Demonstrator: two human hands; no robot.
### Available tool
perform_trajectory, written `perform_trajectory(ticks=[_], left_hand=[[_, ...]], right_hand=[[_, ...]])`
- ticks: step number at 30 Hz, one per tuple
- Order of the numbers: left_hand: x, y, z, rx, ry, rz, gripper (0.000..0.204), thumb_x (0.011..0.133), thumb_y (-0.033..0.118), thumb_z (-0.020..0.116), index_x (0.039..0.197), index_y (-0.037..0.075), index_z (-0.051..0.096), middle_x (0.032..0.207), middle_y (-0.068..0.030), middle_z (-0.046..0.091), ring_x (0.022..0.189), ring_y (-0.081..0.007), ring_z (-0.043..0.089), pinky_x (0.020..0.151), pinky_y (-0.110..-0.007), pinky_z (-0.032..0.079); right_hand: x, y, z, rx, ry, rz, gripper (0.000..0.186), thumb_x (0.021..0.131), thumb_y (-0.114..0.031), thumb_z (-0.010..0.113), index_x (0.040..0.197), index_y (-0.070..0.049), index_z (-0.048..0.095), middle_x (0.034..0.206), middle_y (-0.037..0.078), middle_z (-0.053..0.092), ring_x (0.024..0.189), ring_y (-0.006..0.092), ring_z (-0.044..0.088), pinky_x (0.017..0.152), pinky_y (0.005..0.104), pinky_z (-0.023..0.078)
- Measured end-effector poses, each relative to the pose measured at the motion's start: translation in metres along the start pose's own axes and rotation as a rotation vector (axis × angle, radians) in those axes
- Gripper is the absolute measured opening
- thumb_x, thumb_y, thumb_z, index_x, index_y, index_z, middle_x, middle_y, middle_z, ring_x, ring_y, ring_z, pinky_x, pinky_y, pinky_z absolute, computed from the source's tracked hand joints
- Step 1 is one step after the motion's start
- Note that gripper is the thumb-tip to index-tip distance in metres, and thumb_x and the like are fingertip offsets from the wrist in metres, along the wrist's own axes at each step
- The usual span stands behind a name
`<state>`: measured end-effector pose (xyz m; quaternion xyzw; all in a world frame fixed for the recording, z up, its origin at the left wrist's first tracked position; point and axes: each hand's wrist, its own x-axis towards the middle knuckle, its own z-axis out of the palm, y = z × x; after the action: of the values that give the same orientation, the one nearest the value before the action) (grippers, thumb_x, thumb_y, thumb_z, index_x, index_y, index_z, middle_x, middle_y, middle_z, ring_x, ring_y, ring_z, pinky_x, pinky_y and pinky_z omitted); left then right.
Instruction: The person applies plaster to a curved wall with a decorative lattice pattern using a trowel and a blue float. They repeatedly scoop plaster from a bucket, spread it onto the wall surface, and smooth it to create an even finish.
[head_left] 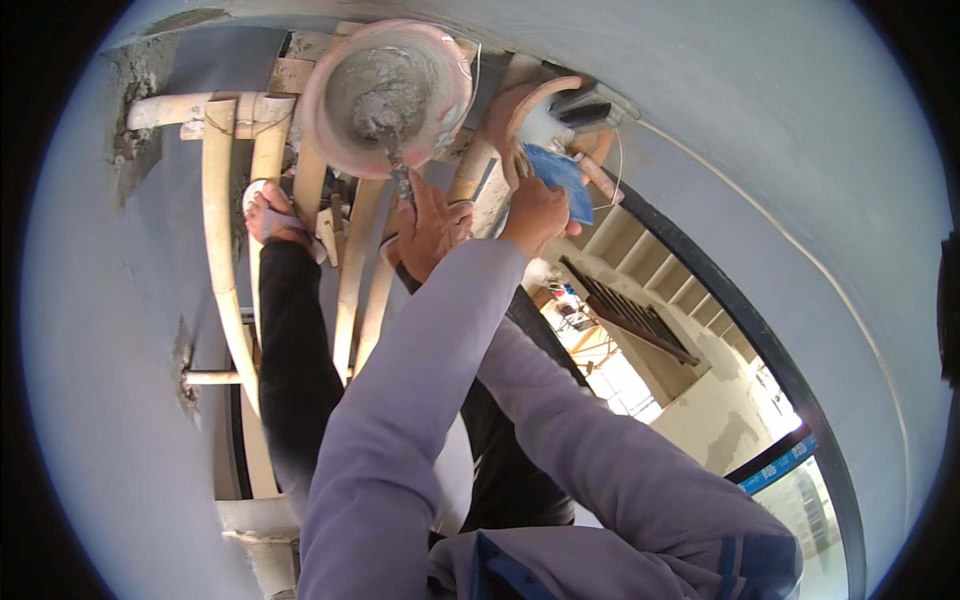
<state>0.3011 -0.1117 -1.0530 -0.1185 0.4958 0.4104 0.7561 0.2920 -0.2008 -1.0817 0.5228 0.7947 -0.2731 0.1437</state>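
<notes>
Crossing over to the right, my left arm ends in my left hand (538,213), closed on a flat blue piece (560,178) whose exact kind I cannot make out. My right arm passes beneath it, so my right hand (425,235) appears to the left, fingers round a trowel's handle. The mortar-smeared trowel (396,152) reaches into a round pinkish bucket (322,105) containing wet grey mortar (385,90). Close beyond my left hand stands a curved, orange-brown container (508,112), partly hidden by the blue piece.
Pale bamboo poles (222,200) form a scaffold under my sandalled feet (275,215), with gaps between them. Blue-grey walls (110,300) rise on both sides. At right, a dark-framed opening (770,330) shows stairs (660,265) and a railing below. A thin cable (800,250) runs along the right wall.
</notes>
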Motion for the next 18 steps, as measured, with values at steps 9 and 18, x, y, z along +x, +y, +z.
perform_trajectory(ticks=[9, 18], left_hand=[[0.129, -0.031, 0.025, -0.064, 0.166, -0.065, 0.018, 0.078, 0.013, 0.063, 0.078, -0.005, 0.065, 0.071, -0.0146, 0.068, 0.067, -0.0222, 0.067, 0.059, -0.034, 0.051], [0.075, -0.051, 0.024, 0.749, 0.144, 0.491, 0.032, 0.084, 0.027, 0.06, 0.093, -0.004, 0.058, 0.076, -0.0232, 0.064, 0.077, -0.0382, 0.063, 0.075, -0.045, 0.049]], right_hand=[[0.025, 0.02, 0.03, 0.586, 0.015, -0.144, 0.049, 0.085, -0.013, 0.051, 0.133, -0.005, 0.044, 0.104, 0.017, 0.054, 0.087, 0.0368, 0.053, 0.081, 0.0495, 0.037], [0.024, 0.033, 0.006, 0.128, -0.072, -0.101, 0.047, 0.088, -0.015, 0.048, 0.135, -0.007, 0.043, 0.111, 0.02, 0.053, 0.095, 0.0389, 0.054, 0.087, 0.0495, 0.038]])
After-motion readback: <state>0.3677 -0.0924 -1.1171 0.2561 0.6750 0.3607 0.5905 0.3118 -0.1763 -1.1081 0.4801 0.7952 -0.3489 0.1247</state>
